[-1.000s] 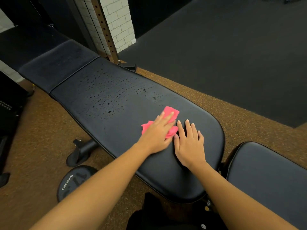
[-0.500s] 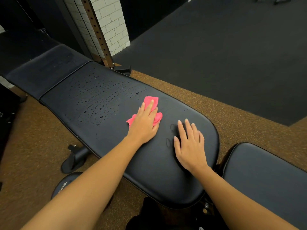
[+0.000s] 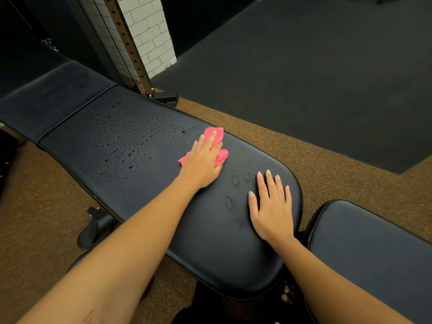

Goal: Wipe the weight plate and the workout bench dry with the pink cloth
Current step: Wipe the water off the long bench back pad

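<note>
The workout bench (image 3: 140, 160) fills the middle of the view, its long black pad running from far left toward the person. A second black pad (image 3: 374, 253) sits just beside its near end. A broad patch of water droplets (image 3: 126, 146) beads the far half of the long pad, while the near half looks mostly dry. The job therefore seems partly done. The weight plate cannot be made out with any certainty.

To wipe well, the cloth should probably travel into the beaded patch in overlapping, flat-pressed strokes along the pad. It should be turned to a drier face once it starts smearing rather than lifting water.

The left hand (image 3: 203, 164) lies at the edge of the droplets, fingers straight and together, pressing down on the pink cloth (image 3: 216, 134). The cloth is bunched beneath it and shows past the fingertips and at both sides. The right hand (image 3: 271, 206) rests flat and empty on the near end, fingers slightly spread, bracing. Just left of it, small damp finger marks (image 3: 235, 181) will likely need a final pass.
</note>
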`<state>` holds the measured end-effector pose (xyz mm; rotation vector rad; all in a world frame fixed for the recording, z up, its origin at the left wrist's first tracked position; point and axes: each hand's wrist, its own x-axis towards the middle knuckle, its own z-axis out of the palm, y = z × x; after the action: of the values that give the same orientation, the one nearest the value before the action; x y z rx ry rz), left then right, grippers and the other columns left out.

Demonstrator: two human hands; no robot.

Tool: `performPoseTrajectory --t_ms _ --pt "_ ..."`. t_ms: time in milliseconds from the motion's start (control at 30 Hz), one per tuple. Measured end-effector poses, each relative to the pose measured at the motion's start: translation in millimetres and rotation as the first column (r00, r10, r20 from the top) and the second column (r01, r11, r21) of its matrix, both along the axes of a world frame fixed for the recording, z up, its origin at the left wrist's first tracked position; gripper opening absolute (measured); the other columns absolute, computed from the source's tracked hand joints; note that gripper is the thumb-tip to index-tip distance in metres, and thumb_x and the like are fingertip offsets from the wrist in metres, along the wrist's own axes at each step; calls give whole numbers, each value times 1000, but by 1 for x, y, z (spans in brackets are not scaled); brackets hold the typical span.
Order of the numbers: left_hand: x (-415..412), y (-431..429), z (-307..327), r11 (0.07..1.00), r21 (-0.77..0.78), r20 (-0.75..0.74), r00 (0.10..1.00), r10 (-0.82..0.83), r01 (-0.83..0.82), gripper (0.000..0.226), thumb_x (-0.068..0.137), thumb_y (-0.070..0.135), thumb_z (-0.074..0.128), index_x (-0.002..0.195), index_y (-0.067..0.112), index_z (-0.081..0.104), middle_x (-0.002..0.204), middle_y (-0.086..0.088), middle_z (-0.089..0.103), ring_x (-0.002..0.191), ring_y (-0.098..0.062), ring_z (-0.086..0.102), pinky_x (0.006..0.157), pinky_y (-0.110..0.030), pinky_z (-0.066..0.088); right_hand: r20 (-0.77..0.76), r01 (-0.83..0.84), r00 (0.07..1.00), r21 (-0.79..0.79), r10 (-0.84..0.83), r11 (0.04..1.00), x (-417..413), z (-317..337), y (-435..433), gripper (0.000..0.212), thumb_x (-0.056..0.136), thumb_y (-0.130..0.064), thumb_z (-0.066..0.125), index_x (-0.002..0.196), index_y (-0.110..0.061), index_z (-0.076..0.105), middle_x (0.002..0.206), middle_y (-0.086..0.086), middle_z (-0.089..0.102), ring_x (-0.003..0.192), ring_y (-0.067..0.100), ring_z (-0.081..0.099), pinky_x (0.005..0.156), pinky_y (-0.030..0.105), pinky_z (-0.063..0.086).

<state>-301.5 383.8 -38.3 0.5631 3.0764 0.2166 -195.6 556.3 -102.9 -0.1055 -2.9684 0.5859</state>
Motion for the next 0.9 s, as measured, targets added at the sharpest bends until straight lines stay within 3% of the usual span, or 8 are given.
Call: performPoseTrajectory --t_ms 133,300,467,567,700,900 --pt "6 11 -1 997 55 -3 999 54 -53 52 97 24 42 144 7 30 157 -9 10 143 -35 7 115 -44 15 -7 6 1000 -3 -6 1000 0 -1 0 65 92 -49 12 149 -18 24 156 4 21 145 23 12 117 42 5" --pt "49 6 -11 980 87 9 984 -180 179 50 94 31 48 140 12 41 155 -4 21 143 -29 17 110 -46 30 -19 21 1000 6 -21 1000 -1 -3 0 62 93 -46 18 147 -16 30 154 6 27 144 26 19 116 45 11" --pt "26 -1 -6 984 19 57 982 -178 177 51 98 35 41 145 18 31 158 1 8 145 -24 8 114 -45 17 -28 18 999 13 -18 1000 -1 -4 1 62 93 -47 18 147 -17 29 154 6 27 144 26 18 116 44 10" --pt "-4 1 1 997 25 72 995 -73 72 51 98 34 39 145 17 30 158 -1 6 145 -27 5 115 -50 15 -28 17 999 17 -17 1000 0 -4 1 62 94 -47 17 148 -18 27 155 5 24 144 24 16 116 43 8" --pt "-19 21 5 994 104 78 996 32 -40 49 98 28 42 143 11 33 158 -5 8 144 -33 3 115 -45 6 -29 18 999 17 -18 1000 -1 -5 1 62 94 -48 16 148 -19 27 155 4 23 145 24 14 116 43 7" --pt "17 49 -13 972 132 72 976 -205 195 46 96 27 45 140 14 41 157 -3 16 144 -31 7 114 -44 13 -37 21 999 19 -20 1000 -2 -5 -1 61 93 -46 21 146 -16 31 154 7 28 143 26 20 115 44 11"
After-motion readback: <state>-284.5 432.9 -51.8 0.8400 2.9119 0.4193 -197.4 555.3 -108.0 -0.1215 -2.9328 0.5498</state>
